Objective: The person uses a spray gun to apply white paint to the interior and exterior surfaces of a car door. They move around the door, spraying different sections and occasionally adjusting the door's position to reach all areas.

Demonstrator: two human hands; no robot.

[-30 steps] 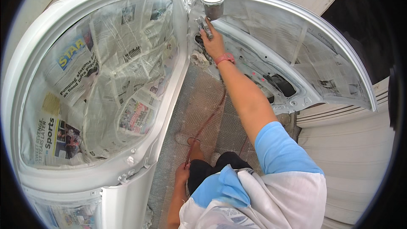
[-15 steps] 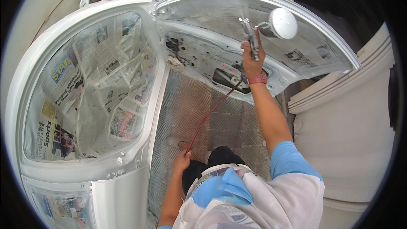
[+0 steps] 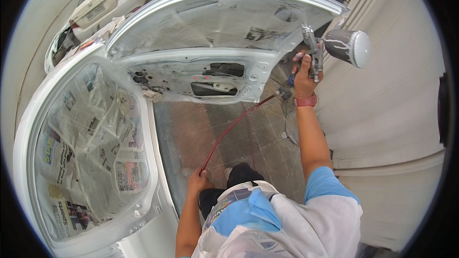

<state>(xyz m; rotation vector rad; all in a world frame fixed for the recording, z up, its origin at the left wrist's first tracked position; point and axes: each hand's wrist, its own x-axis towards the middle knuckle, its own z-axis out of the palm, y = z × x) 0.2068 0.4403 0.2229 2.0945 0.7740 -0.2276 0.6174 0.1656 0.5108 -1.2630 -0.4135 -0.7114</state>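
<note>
Silver metal spray gun with paint-streaked grey cup, grasped in the right hand, is just right of the open white car door, cup pointing away; the left hand, farther off, clasps a slim red hose.

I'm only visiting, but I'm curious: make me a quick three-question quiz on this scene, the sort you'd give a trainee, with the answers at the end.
1. Which hand holds the spray gun?
2. True or false: the left hand is empty.
3. Fill the blank: inside the big white frame at the picture's left are sheets of ____.

Key:
1. The right hand.
2. False: it holds the red hose.
3. Newspaper.
</note>
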